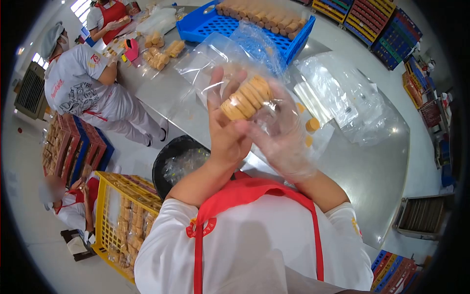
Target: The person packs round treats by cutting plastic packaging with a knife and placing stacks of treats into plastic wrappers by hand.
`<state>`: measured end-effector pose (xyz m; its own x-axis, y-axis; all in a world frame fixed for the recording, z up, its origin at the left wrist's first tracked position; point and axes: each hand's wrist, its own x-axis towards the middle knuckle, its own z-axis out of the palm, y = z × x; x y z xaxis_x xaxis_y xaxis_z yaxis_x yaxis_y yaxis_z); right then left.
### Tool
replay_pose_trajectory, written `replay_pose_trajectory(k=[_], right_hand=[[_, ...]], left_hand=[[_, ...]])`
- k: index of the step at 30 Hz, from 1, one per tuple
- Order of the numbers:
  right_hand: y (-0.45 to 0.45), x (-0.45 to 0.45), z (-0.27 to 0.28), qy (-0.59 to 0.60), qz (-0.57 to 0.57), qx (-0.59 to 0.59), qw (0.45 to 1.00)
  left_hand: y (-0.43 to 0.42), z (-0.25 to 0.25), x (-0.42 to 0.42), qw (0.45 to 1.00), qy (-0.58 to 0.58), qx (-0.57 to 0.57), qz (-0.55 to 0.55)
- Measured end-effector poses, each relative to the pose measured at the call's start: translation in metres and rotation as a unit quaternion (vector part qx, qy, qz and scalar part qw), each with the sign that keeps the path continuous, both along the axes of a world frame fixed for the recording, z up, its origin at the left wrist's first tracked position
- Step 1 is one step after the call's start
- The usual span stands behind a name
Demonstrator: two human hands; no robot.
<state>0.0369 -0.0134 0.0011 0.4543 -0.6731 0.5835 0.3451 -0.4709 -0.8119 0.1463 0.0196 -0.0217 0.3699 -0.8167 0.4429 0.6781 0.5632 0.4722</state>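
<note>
A clear plastic bag with a row of round, pale-brown biscuits (pixel 247 99) is held up over the steel table. My left hand (pixel 227 132), bare, grips it from the left, thumb in front and fingers raised behind. My right hand (pixel 284 144), in a clear plastic glove, closes on the bag's right side; shiny film partly hides its fingers. On the table just right of my right hand are a few loose biscuits (pixel 312 124) on a white sheet.
A blue crate (pixel 196 28) with rows of biscuits stands at the table's far side. Clear plastic bags (pixel 350 93) lie at right. Below the left edge is a black bin (pixel 164 161), near a yellow crate (pixel 103 215) of packs. Co-workers (pixel 81 73) stand at left.
</note>
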Motion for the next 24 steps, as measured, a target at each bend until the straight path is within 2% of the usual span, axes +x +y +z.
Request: replay_pose_trajectory(k=[2,3,7,13,16,19,20,21,22,23,24], right_hand=[[-0.008,0.006,-0.012,0.032,-0.097,-0.210,0.972],[-0.010,0.011,-0.016,0.032,-0.153,-0.297,0.942],[-0.006,0.008,-0.015,0.050,-0.133,-0.281,0.949],[-0.009,0.002,0.000,0.131,-0.104,-0.215,0.962],[-0.013,0.002,0.004,0.138,-0.089,-0.196,0.967],[-0.013,0.004,0.006,0.142,-0.083,-0.196,0.967],[-0.013,0.007,0.005,0.140,-0.085,-0.204,0.965],[-0.014,0.007,0.005,0.139,-0.085,-0.205,0.965],[-0.014,0.007,0.003,0.141,-0.087,-0.206,0.964],[-0.014,0.005,0.001,0.146,-0.084,-0.207,0.964],[-0.012,0.001,-0.003,0.153,-0.078,-0.209,0.963]], left_hand=[[0.004,0.011,-0.003,0.999,0.042,0.005,-0.027],[0.007,0.010,-0.005,0.998,-0.033,0.035,0.037],[0.010,0.009,-0.012,0.982,-0.105,0.078,0.138],[0.017,0.007,-0.034,0.997,-0.041,0.062,0.013],[0.020,-0.013,-0.050,0.996,-0.021,0.081,0.033],[0.020,-0.017,-0.049,0.994,-0.067,0.074,0.047],[0.020,-0.023,-0.042,0.964,-0.213,0.080,0.141],[0.019,-0.038,-0.028,0.905,-0.352,0.082,0.224],[0.018,-0.048,-0.017,0.868,-0.406,0.081,0.276],[0.017,-0.050,-0.004,0.882,-0.372,0.106,0.268],[0.015,-0.048,0.010,0.920,-0.285,0.139,0.231]])
